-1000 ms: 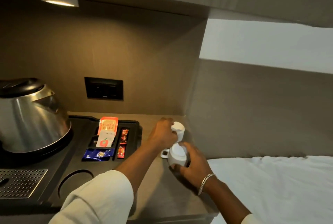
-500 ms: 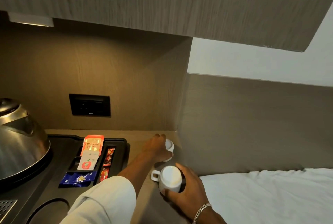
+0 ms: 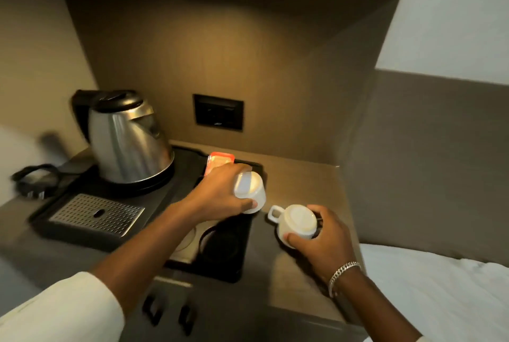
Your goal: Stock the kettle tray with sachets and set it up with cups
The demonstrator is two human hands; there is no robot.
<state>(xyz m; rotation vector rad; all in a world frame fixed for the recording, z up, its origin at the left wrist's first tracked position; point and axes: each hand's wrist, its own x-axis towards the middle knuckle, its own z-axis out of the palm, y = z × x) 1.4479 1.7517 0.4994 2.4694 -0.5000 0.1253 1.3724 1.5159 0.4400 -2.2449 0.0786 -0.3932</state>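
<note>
A black kettle tray lies on the counter with a steel kettle at its back left. My left hand grips a white cup turned upside down, held over the tray's right part. My right hand grips a second white cup, also upside down, its handle pointing left, just right of the tray over the counter. An orange sachet stands in the tray's sachet slot behind my left hand; the other sachets are hidden. Two round cup recesses show at the tray's front right.
A perforated metal drip grate fills the tray's front left. A black cord and plug lie left of the tray. A dark wall socket sits on the back panel. White bedding is at lower right. Drawer handles sit below the counter.
Both hands have lifted their cups from the counter's back right corner and carried them left and nearer, toward the tray. The camera view has swung left and down.
</note>
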